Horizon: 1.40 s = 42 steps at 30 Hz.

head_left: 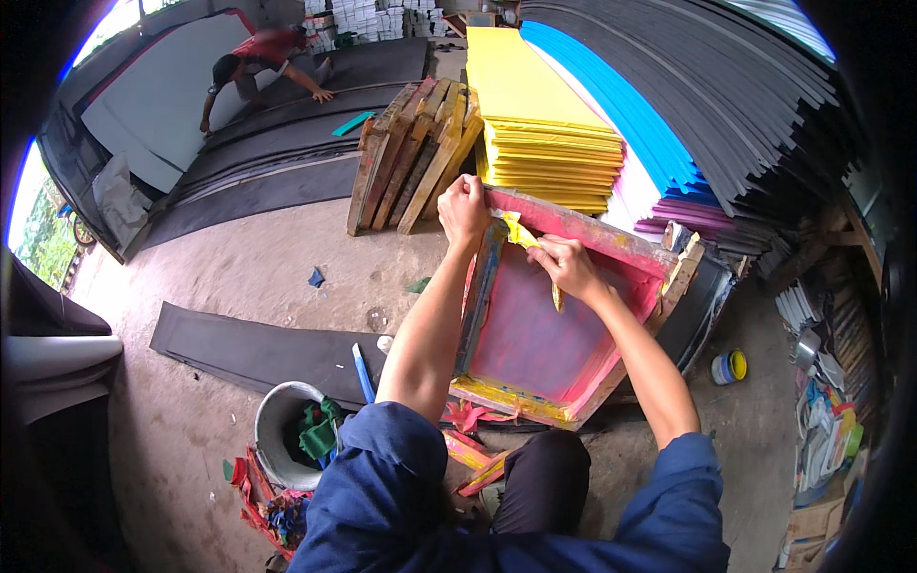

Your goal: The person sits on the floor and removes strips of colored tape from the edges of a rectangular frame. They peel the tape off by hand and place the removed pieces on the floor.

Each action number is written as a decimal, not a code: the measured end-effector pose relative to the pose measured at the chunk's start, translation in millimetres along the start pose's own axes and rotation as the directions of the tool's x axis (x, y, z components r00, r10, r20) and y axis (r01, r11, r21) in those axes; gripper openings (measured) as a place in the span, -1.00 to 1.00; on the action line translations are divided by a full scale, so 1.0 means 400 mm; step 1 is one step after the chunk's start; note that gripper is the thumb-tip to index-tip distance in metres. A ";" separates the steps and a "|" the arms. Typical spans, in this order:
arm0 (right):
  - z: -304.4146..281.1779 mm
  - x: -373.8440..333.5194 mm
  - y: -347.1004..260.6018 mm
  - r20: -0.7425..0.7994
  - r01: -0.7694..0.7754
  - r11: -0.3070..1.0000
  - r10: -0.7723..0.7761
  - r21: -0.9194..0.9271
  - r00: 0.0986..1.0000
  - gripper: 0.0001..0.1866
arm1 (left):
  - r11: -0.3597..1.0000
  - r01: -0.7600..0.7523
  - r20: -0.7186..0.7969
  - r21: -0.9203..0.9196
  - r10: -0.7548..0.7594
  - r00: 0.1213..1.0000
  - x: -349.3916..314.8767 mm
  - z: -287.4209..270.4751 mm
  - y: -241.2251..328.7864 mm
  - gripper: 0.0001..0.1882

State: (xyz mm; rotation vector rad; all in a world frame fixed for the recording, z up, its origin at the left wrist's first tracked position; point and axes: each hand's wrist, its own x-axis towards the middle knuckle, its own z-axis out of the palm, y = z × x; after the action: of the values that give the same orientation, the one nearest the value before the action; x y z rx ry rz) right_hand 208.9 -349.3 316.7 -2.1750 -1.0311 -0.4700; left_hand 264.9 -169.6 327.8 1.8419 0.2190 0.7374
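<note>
A wooden screen printing frame (680,279) stands tilted in front of me, its mesh and inner edges stained pink and yellow. My left hand (463,208) is closed at its upper left corner, apparently gripping the wood. My right hand (567,266) is closed on a crumpled yellow strip (517,232), tape-like in look. The strip runs toward the frame's upper left inner corner, and a stained end hangs below my fingers over the mesh. Whether the strip's far end still sticks to the frame, I cannot tell.
Several wooden frames (413,158) lean together ahead. Beyond stand stacks of yellow sheets (544,105) and black sheets (688,76). A bucket with green cloth (320,430), a blue-handled cutter (363,372) and a paint tub (729,367) are nearby. Another person (267,62) bends over dark sheets, far left.
</note>
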 end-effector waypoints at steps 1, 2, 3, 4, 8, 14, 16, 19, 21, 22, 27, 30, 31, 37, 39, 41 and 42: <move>-0.002 -0.001 0.006 0.012 0.017 1.000 -0.017 0.000 1.000 -0.81 | 0.999 -0.035 -0.030 -0.018 0.035 0.999 -0.003 0.002 -0.005 -0.61; -0.010 0.006 0.007 0.020 0.039 0.999 -0.039 -0.004 0.999 -0.81 | 0.996 -0.077 -0.064 -0.038 0.075 0.995 -0.001 0.001 -0.006 -0.60; -0.005 0.016 0.004 0.002 0.117 0.992 -0.117 -0.040 0.993 -0.82 | 0.991 -0.119 -0.100 -0.057 0.113 0.989 0.002 -0.003 -0.008 -0.59; -0.002 0.025 0.000 0.025 0.116 0.991 -0.115 -0.064 0.993 -0.81 | 0.994 -0.091 -0.123 -0.055 0.084 0.989 0.005 -0.012 -0.013 -0.59; 0.013 0.078 -0.004 0.043 0.213 0.973 -0.210 -0.085 0.977 -0.79 | 0.993 -0.097 -0.185 -0.062 0.084 0.979 0.038 -0.061 -0.032 -0.62; 0.040 0.125 -0.041 0.036 0.185 0.965 -0.181 -0.185 0.983 -0.76 | 0.980 -0.164 -0.201 -0.117 0.138 0.970 0.047 -0.119 -0.034 -0.66; 0.045 0.112 -0.074 -0.013 0.144 0.937 -0.156 -0.319 0.988 -0.74 | 0.960 -0.252 -0.124 -0.118 0.237 0.963 0.063 -0.135 -0.036 -0.76; 0.056 0.071 -0.114 -0.055 -0.097 0.910 0.081 -0.402 0.995 -0.72 | 0.899 -0.412 -0.052 -0.149 0.409 0.911 0.074 -0.153 -0.025 -0.82; 0.067 0.038 -0.152 -0.085 -0.255 0.882 0.241 -0.397 0.967 -0.50 | 0.887 -0.445 -0.012 -0.123 0.447 0.894 0.069 -0.162 -0.016 -0.82; 0.082 0.019 -0.152 -0.132 -0.307 0.911 0.280 -0.276 0.951 -0.46 | 0.880 -0.462 0.008 -0.109 0.465 0.885 0.064 -0.168 -0.012 -0.82; 0.032 -0.034 -0.187 -0.320 -0.357 0.925 0.301 -0.133 0.899 -0.58 | 0.897 -0.434 0.111 -0.089 0.442 0.890 0.059 -0.199 -0.012 -0.80; -0.018 -0.013 -0.260 -0.465 -0.465 0.809 0.276 -0.361 0.841 -0.70 | 0.876 -0.464 0.105 -0.132 0.478 0.872 0.049 -0.210 -0.003 -0.79; -0.021 0.009 -0.289 -0.395 -0.486 0.836 0.369 -0.255 0.841 -0.65 | 0.875 -0.460 0.088 -0.150 0.475 0.876 0.044 -0.213 0.000 -0.79; 0.138 0.132 -0.313 -0.264 -0.493 0.682 0.419 -0.540 0.869 -0.52 | 0.883 -0.451 0.123 -0.129 0.465 0.877 0.038 -0.233 -0.010 -0.78; 0.162 0.137 -0.273 -0.320 -0.506 0.619 0.394 -0.601 0.862 -0.67 | 0.907 -0.406 0.152 -0.110 0.419 0.895 0.029 -0.225 0.010 -0.79; 0.192 0.141 -0.235 -0.405 -0.495 0.580 0.289 -0.646 0.867 -0.77 | 0.868 -0.484 0.173 0.110 0.463 0.869 0.023 -0.223 0.047 -0.80; 0.196 0.145 -0.228 -0.358 -0.455 0.612 0.283 -0.647 0.890 -0.81 | 0.828 -0.514 0.188 0.224 0.481 0.856 0.025 -0.224 0.060 -0.77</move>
State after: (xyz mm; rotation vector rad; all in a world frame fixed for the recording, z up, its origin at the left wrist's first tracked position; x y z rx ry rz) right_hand 176.2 -220.8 332.8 -2.8403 -0.2193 -1.0216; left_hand 216.0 -104.2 372.9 2.2303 -0.2763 0.9837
